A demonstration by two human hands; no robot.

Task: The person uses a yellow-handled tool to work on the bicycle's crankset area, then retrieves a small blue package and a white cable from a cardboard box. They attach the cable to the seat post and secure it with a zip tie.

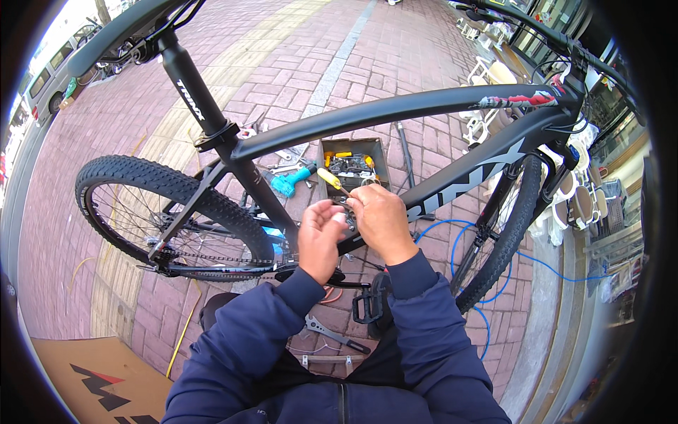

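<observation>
- Currently, the right hand (383,220) grips a yellow-handled screwdriver (328,177) by its shaft, thumb against fingers; the left hand (319,240) is half curled just beside it and blurred; whether it holds anything small cannot be told.
- Location: the screwdriver is raised near the middle of the view, seen against the toolbox (383,151), below the top tube of the black bicycle frame (353,113).
- Handling, in this inspector's judgement: the shaft pinch calls for firmness, since the handle overhangs freely; left fingers are best kept off the tip's line; shifting to the handle would give better control for any turning.
- Orientation: the handle end points up and leftward, away from the body; the long axis slants from upper left to lower right, into the right hand; the tip is hidden there.
</observation>
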